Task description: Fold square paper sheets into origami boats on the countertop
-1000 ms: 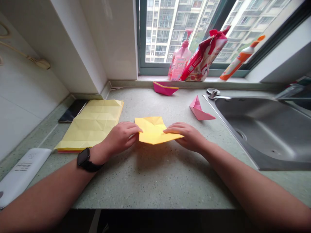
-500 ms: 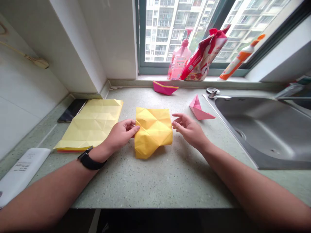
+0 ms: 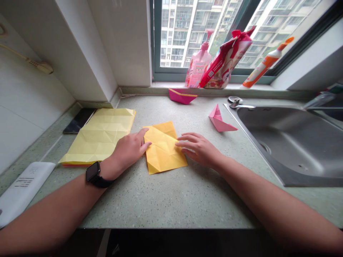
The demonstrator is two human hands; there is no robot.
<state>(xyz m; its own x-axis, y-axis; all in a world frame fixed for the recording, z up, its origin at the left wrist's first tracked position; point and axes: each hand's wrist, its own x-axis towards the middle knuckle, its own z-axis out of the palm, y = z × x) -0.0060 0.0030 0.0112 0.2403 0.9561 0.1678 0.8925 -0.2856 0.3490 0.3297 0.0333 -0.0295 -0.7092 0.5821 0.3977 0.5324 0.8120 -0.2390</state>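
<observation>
A creased orange-yellow paper sheet (image 3: 164,150) lies flat on the speckled green counter (image 3: 171,200). My left hand (image 3: 128,150), with a black watch on the wrist, rests on the sheet's left edge, fingers stretched out flat. My right hand (image 3: 199,149) lies on its right edge, fingers spread and pressing down. Neither hand grips anything.
A stack of pale yellow paper (image 3: 103,135) lies to the left, a dark phone (image 3: 79,121) beyond it. Two pink folded paper boats (image 3: 182,96) (image 3: 220,120) sit behind. A steel sink (image 3: 294,142) is at right. Bottles and a red pouch (image 3: 225,60) stand on the sill. A white device (image 3: 21,189) lies at the near left.
The orange-yellow paper, a small folded shape a second ago, was opened out, turned and laid flat. Both hands have come down onto its edges.
</observation>
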